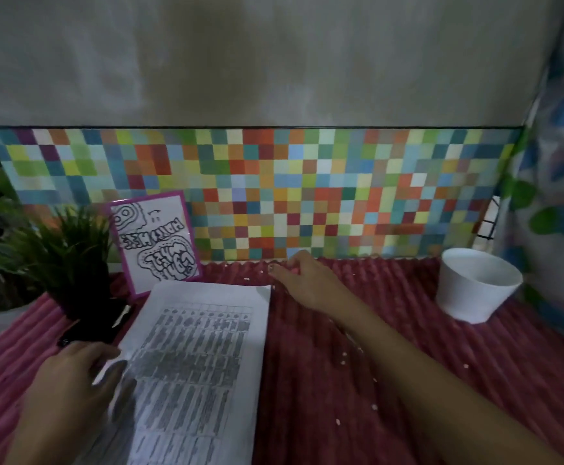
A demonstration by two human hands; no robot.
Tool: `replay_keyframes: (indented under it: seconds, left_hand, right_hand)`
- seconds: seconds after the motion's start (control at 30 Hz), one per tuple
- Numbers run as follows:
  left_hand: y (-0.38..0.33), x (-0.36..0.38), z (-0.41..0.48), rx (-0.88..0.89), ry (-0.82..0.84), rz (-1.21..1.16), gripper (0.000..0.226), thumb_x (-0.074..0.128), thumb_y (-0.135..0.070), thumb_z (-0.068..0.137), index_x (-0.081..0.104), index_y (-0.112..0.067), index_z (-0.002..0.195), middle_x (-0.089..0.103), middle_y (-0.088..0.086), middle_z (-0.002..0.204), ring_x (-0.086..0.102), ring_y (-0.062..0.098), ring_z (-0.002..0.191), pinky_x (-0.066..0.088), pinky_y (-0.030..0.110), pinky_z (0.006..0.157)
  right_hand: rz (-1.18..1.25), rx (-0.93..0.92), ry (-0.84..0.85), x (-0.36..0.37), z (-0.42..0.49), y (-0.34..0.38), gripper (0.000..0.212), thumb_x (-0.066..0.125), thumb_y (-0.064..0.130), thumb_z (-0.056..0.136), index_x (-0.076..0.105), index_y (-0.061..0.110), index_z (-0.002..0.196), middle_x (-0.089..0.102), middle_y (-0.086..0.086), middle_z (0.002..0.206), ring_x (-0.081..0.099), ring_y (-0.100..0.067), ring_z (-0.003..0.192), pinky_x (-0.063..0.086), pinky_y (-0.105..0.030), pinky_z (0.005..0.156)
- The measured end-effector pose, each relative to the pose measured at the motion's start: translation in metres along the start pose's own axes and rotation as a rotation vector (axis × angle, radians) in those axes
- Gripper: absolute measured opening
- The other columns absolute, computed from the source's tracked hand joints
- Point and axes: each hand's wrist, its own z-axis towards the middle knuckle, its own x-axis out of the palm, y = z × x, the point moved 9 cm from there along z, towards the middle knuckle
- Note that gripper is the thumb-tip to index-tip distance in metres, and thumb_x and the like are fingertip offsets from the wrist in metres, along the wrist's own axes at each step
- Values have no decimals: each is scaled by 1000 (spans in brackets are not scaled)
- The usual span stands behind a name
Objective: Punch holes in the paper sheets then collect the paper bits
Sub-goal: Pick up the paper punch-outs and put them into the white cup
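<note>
While left hand presses flat on printed paper, right hand pinches, contents unclear, over ribbed red cloth flecked with white bits.

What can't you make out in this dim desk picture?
- Printed white paper sheet, head view: text blurred, unreadable; bottom cut off by the frame edge.
- Right hand: curled fingertips hide whatever they pinch.
- Small white paper bits on the red ribbed cloth: too tiny to count.
- Hole punch: no clear sight of it.
</note>
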Motion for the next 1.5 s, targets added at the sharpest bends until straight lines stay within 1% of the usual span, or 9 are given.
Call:
replay_keyframes:
  seconds: [0.07,0.2,0.33,0.5,0.6,0.7,0.9,1.23,1.5]
  left_hand:
    - [-46,-4,-3,134,-59,-40,5,75,-17,79,73,-20,82,67,4,86,62,26,77,49,37,68]
    - [-142,-2,-28,301,-9,-306,8,76,-25,78,70,-29,77,68,-11,76,64,7,73,53,33,69]
    - [-204,28,-70,419,247,-409,18,56,-55,66,63,-40,74,65,-26,65,62,-8,60,44,10,55]
    - [-221,61,-113,519,266,-408,32,54,-44,62,57,-42,93,63,-36,69,59,-15,56,41,-1,48]
    - [-211,74,-124,477,213,-405,19,66,-46,56,60,-44,74,66,-28,89,59,-15,76,28,-13,56]
    - [-215,73,-128,484,103,-374,14,55,-48,63,64,-37,68,71,-18,94,62,-1,83,36,0,60]
    - [-229,83,-130,569,-56,-338,16,52,-43,71,62,-33,79,64,-11,77,66,15,65,53,37,46]
    - [-224,86,-135,482,-255,-271,28,52,-38,68,73,-22,60,65,-10,73,53,10,84,40,28,64]
    - [-231,91,-135,476,-207,-213,25,49,-39,69,68,-26,60,57,-8,83,52,11,84,47,33,46]
  right_hand:
    - [59,38,66,0,-21,-2,37,53,43,90,49,10,105,60,-6,101,56,-21,89,39,-35,71]
    - [-65,182,275,41,-47,-19,80,53,51,85,18,9,144,29,-19,147,38,-37,130,36,-39,95]
    - [-107,257,230,58,-45,-29,92,57,57,85,8,11,148,17,-18,151,25,-39,137,28,-47,108]
    - [-149,288,338,63,-39,-34,105,43,76,81,3,8,151,6,-22,157,17,-41,142,24,-53,111]
    - [-93,171,394,40,-45,-22,83,37,76,83,52,4,123,53,-18,122,57,-30,104,48,-40,84]
    - [-44,-22,274,-6,-59,-25,55,47,57,91,51,7,70,45,-8,64,43,-18,54,35,-28,53]
    - [32,-71,98,-46,-127,-96,7,69,18,78,76,17,77,71,-2,76,64,-10,71,50,-27,72]
    - [71,-136,-145,-30,-151,-121,14,72,27,65,76,24,77,56,15,77,57,5,68,37,-2,61]
    - [38,-118,-193,-34,-148,-119,5,70,18,75,74,21,72,54,14,75,57,1,76,37,-5,63]
